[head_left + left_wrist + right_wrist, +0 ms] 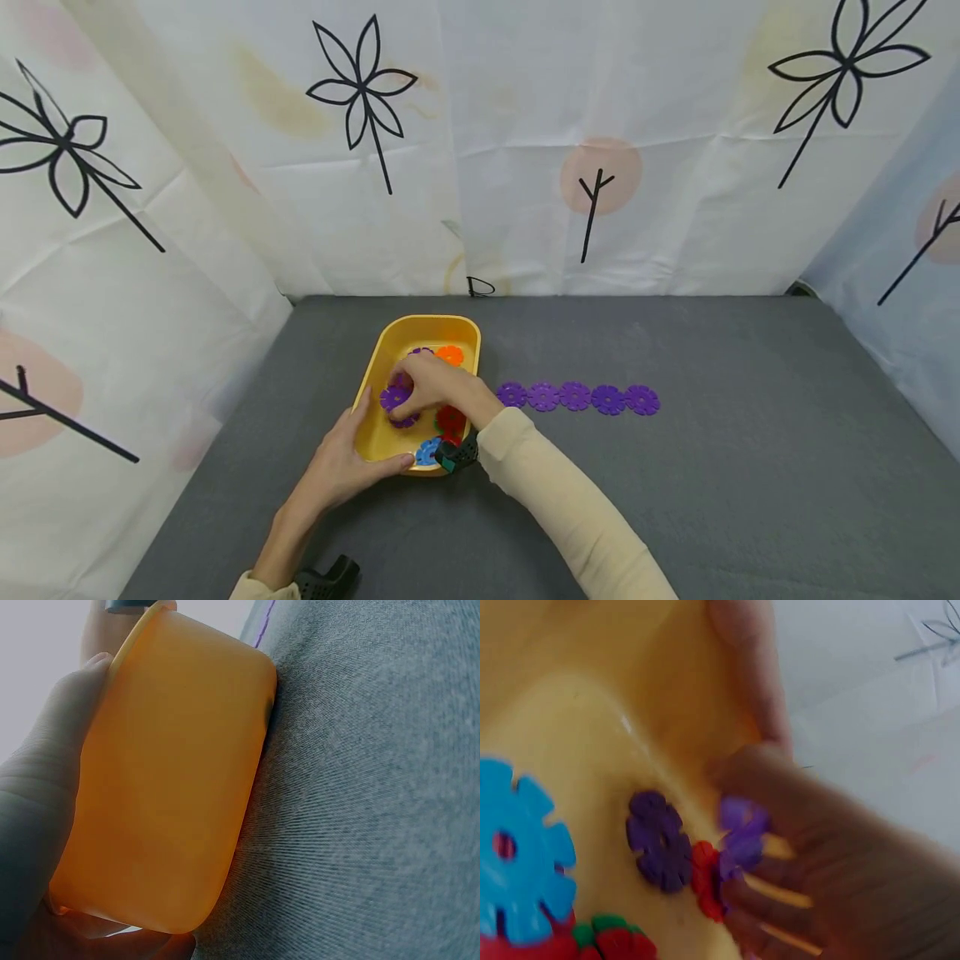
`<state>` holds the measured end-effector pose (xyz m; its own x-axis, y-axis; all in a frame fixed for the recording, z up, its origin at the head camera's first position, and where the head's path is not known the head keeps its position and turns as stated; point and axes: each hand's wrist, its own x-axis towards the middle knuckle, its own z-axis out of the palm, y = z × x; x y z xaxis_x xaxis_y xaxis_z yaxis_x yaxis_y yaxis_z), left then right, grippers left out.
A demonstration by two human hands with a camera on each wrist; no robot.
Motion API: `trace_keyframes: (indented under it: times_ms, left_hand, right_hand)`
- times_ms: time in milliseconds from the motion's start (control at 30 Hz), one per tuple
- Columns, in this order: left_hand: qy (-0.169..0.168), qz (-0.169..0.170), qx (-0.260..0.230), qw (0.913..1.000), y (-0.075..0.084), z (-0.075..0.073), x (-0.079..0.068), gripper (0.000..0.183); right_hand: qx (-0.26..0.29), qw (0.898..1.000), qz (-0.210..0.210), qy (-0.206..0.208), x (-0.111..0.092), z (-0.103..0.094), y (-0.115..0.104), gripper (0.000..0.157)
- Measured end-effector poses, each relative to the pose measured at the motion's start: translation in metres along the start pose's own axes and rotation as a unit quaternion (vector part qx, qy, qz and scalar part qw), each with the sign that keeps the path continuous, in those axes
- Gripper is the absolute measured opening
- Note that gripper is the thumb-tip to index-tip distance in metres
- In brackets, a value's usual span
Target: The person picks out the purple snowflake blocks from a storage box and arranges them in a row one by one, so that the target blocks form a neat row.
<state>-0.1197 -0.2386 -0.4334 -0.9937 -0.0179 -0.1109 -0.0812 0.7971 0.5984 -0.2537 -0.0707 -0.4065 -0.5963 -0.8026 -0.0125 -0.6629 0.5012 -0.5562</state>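
My left hand [339,463] holds the near left corner of a yellow plastic bin [176,765], thumb along the near rim and fingers along the left side. Inside the bin, my right hand [442,388] pinches a purple flower-shaped disc [744,834], blurred in the right wrist view, between thumb and fingers. Right beside it are a red disc [707,879] and a dark purple disc [660,841] on the bin floor. A blue disc [428,451] lies at the near end, with red discs [450,419] above it and an orange disc [450,355] at the far end.
To the right of the bin, several purple discs [575,396] lie in a straight row on the grey tabletop [720,492]. White printed cloth [510,100] hangs behind the table and along both sides.
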Motion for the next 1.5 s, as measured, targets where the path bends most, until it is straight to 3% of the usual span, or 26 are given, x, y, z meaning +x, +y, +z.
trace_keyframes:
  times_ms: [267, 500, 700, 967, 1267, 1500]
  left_hand:
    - [0.001, -0.006, 0.0, 1.0, 0.001, -0.001, 0.0, 0.125]
    - [0.0, -0.022, 0.012, 0.9997, 0.002, 0.001, 0.002, 0.128]
    - [-0.002, -0.042, 0.013, 0.999, 0.005, 0.001, 0.002, 0.129]
    - [0.002, -0.041, 0.014, 0.9991, 0.004, 0.002, 0.001, 0.129]
    - [0.009, -0.043, 0.012, 0.999, 0.004, 0.003, 0.0, 0.13]
    - [0.011, -0.052, 0.009, 0.9986, 0.007, 0.004, 0.0, 0.13]
  right_hand:
    - [0.007, 0.999, -0.034, 0.019, -0.012, -0.03, -0.015, 0.044]
    - [-0.013, 0.999, -0.019, 0.024, -0.04, -0.057, -0.003, 0.051]
    - [-0.026, 0.999, 0.009, 0.037, -0.078, -0.076, 0.022, 0.05]
    - [-0.054, 0.996, 0.039, 0.056, -0.14, -0.095, 0.068, 0.046]
    - [-0.083, 0.99, 0.088, 0.078, -0.211, -0.106, 0.126, 0.044]
    - [-0.1, 0.981, 0.142, 0.089, -0.256, -0.112, 0.157, 0.045]
